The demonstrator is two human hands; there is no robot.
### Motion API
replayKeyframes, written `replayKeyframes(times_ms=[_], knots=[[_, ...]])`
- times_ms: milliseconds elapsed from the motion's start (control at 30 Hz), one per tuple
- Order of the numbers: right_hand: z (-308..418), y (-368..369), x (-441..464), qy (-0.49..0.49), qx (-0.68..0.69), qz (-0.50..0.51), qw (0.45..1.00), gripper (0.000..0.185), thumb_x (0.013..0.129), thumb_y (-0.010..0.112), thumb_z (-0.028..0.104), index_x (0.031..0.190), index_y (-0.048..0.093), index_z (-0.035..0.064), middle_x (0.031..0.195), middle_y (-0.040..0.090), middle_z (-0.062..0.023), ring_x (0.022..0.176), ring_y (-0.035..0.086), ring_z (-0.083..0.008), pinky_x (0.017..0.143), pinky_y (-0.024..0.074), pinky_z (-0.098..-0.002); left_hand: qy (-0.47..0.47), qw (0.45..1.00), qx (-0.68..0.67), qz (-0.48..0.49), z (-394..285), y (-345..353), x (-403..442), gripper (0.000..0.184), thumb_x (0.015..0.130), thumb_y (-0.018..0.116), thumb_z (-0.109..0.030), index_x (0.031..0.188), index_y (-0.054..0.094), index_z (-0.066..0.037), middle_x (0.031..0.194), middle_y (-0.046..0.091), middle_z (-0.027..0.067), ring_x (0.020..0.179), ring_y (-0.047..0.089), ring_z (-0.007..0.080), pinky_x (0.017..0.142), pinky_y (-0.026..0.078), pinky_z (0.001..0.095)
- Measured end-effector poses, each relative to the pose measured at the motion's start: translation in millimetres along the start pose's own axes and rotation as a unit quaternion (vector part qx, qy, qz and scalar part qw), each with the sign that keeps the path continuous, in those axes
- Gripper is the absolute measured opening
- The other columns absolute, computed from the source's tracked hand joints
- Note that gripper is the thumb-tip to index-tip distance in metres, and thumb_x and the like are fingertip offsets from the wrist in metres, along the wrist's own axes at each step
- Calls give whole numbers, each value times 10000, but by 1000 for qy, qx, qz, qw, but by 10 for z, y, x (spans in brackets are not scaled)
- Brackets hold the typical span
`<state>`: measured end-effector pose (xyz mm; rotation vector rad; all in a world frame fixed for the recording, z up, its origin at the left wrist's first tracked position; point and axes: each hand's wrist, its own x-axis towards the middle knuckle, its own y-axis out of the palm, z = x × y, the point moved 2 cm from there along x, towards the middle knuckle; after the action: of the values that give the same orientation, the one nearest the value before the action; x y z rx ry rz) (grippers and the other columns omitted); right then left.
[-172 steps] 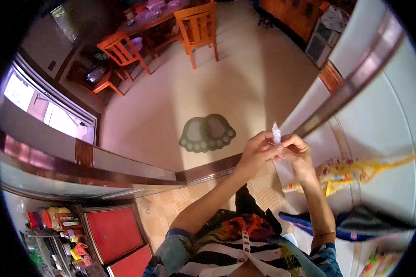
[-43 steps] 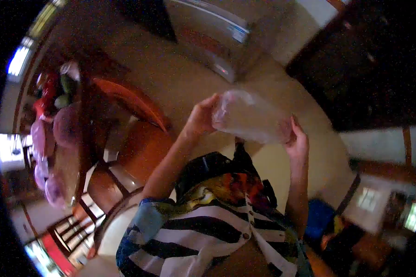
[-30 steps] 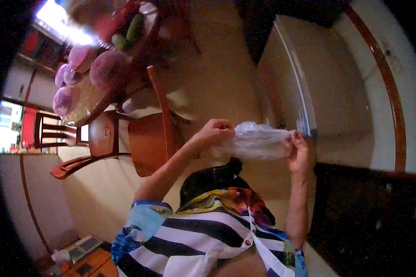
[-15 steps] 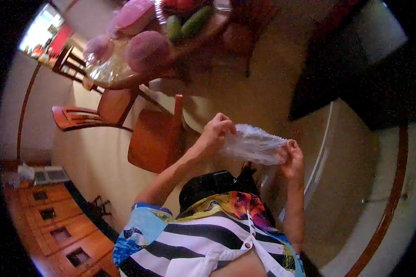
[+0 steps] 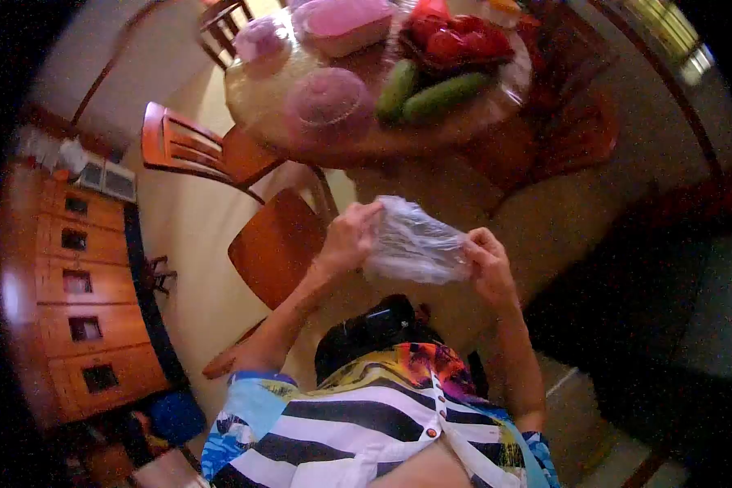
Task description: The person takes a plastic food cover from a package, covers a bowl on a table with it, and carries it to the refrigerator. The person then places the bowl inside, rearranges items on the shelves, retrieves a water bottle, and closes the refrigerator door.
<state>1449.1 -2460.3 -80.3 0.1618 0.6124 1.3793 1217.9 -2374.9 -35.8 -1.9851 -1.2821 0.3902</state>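
Observation:
A thin, see-through plastic cover (image 5: pixel 419 244) with a gathered, ruffled edge is stretched between my two hands in front of my body. My left hand (image 5: pixel 352 236) pinches its left side, fingers closed on the film. Its right edge is held by my right hand (image 5: pixel 490 262) between thumb and fingers. The film is crumpled and bunched, and nothing shows inside it. Beyond my hands stands a round table (image 5: pixel 260 106), with a pink-covered round bowl (image 5: pixel 328 102) near its front edge.
The table also bears a pink-topped oblong container (image 5: pixel 346 28), another pink-covered thing (image 5: pixel 260 38), large green cucumbers (image 5: pixel 446 96) and tomatoes (image 5: pixel 455 41). Wooden chairs (image 5: pixel 276 244) stand at left and right. A wooden drawer cabinet (image 5: pixel 98 285) lines the left wall.
My view has turned right, toward the table, so the table and cucumbers show more fully. Both hands still hold the plastic cover, which appears spread a little wider toward me.

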Motion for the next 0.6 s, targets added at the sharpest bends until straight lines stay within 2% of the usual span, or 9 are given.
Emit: replayKeyframes(times_ms=[100,167,233,300,333,467,500,567,600], knots=[[-16,157,107,46,-137,105,984,100,806,564,133,832,491,71,776,514,9,660,469,-70,532,388,-216,-77,994,-78,-4,-93,-82,-238,434,717,429,43,1146,488,32,1097,557,130,979,540,231,838,431,306],[-137,203,183,69,-159,141,975,113,799,571,138,844,500,63,783,514,2,672,472,-76,551,392,-221,-261,897,-357,3,-297,-158,-359,448,708,403,56,1144,505,28,1045,581,113,929,563,214,789,444,270],[-161,284,267,88,-186,170,964,129,792,578,143,855,508,55,789,514,-5,685,474,-83,570,397,-226,-214,918,-333,-14,-352,-187,-388,451,700,389,59,1140,482,80,1067,561,94,932,538,155,776,445,245],[-13,370,413,100,-196,210,953,179,792,572,138,925,524,28,838,526,-33,757,497,-114,663,420,-248,-264,872,-407,-57,-416,-191,-408,451,700,399,53,1143,480,77,1070,558,116,937,539,160,773,442,233],[189,456,467,49,-231,252,938,233,803,561,141,994,526,13,897,539,-53,831,506,-139,756,416,-265,-269,875,-393,-88,-334,-159,-444,449,696,410,51,1138,489,68,1058,563,117,920,546,158,758,448,230],[672,595,852,4,-269,295,917,270,812,557,180,1025,525,17,923,548,-40,866,498,-131,783,411,-274,-319,862,-372,-130,-833,-103,-579,448,697,474,33,1145,488,44,1051,582,102,938,563,183,821,449,278],[790,629,997,-43,-347,311,884,332,798,574,204,1062,503,15,944,553,-83,876,516,-176,758,429,-299,-312,867,-355,-155,-971,-72,-578,441,695,478,26,1135,493,44,1041,586,105,924,569,183,809,454,279],[499,1252,1846,-80,-435,335,832,397,783,592,228,1099,482,13,964,557,-126,886,533,-221,732,446,-323,-311,861,-354,-191,-493,-388,-470,434,693,483,19,1126,498,43,1031,590,108,909,575,184,798,460,280],[254,1341,2256,-247,-505,283,777,357,776,584,248,1055,514,36,959,561,-117,881,537,-244,736,442,-354,-317,838,-384,-224,-470,-422,-441,434,693,459,34,1124,504,46,1036,583,105,894,567,168,771,457,256]])
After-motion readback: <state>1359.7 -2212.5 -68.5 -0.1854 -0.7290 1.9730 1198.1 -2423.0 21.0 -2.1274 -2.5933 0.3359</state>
